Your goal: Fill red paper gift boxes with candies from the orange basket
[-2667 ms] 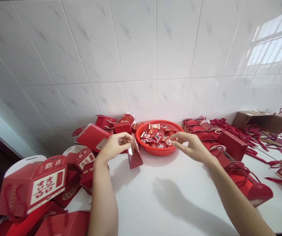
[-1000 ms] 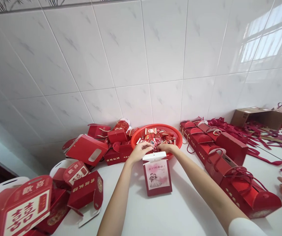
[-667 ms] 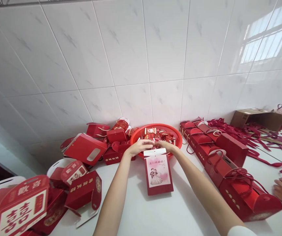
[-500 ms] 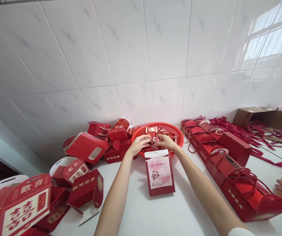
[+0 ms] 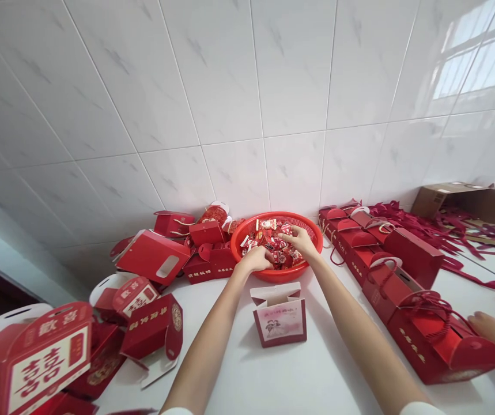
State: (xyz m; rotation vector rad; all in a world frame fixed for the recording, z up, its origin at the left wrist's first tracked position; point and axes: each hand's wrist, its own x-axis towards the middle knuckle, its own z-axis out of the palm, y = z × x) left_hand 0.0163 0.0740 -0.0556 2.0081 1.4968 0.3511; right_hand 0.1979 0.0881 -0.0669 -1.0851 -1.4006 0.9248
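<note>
A red plastic basket (image 5: 241, 271) holds many wrapped candies (image 5: 268, 237) in red, white and gold. Reaching over its front left rim, my left hand (image 5: 256, 258) has its fingers bent down together among the candies; what they hold, if anything, is hidden. On the right side of the basket, my right hand (image 5: 299, 241) is over the candies with fingers apart and nothing seen in them. Between my forearms a small red gift box (image 5: 280, 325) with a pink panel and a printed couple stands on the table, its top flaps open.
Red gift boxes lie piled at left (image 5: 156, 331). A row of closed red boxes (image 5: 374, 276) runs along the right. Beyond are dark red ribbons (image 5: 396, 219) and a cardboard carton (image 5: 435, 202). Another person's hand (image 5: 489, 328) is by the nearest right box. A tiled wall (image 5: 230, 86) stands behind.
My hands have moved apart, the left towards the basket's front rim, the right to the right. The small box's top is now spread open. The other person's hand has moved left to the box row.
</note>
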